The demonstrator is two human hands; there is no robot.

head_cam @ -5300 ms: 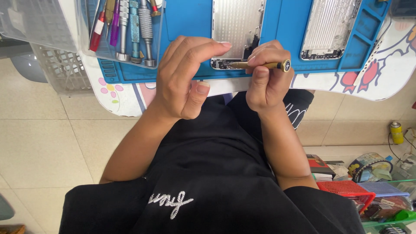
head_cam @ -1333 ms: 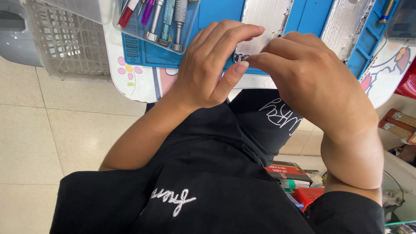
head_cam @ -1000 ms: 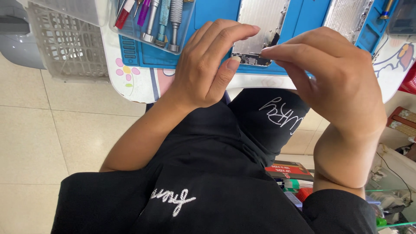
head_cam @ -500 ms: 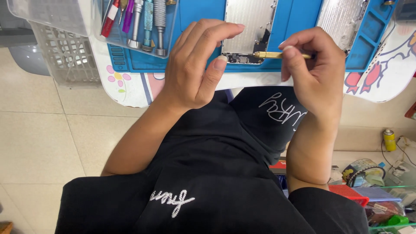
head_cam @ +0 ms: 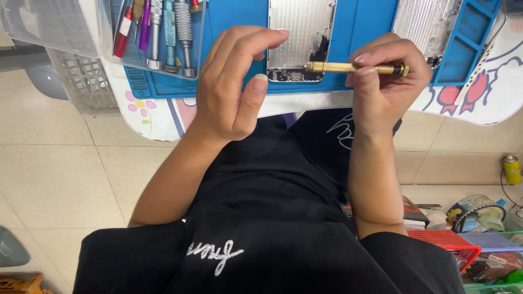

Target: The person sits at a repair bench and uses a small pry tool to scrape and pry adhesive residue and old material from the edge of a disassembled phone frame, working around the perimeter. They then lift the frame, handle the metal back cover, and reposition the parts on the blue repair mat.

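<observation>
Gold screwdriver (head_cam: 354, 68) pinched in right hand (head_cam: 384, 81), lying level, tip at bottom edge of opened phone shell (head_cam: 299, 38). Left hand (head_cam: 231, 87) fingers loosely spread, touching shell. Blue mat (head_cam: 234, 22) on white table (head_cam: 158, 117); beige tiled floor (head_cam: 60, 163).

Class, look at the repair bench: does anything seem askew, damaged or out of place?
Nothing stands out. The right hand holds a gold screwdriver level at the opened phone housing on the blue mat; the left hand hovers beside it.
</observation>
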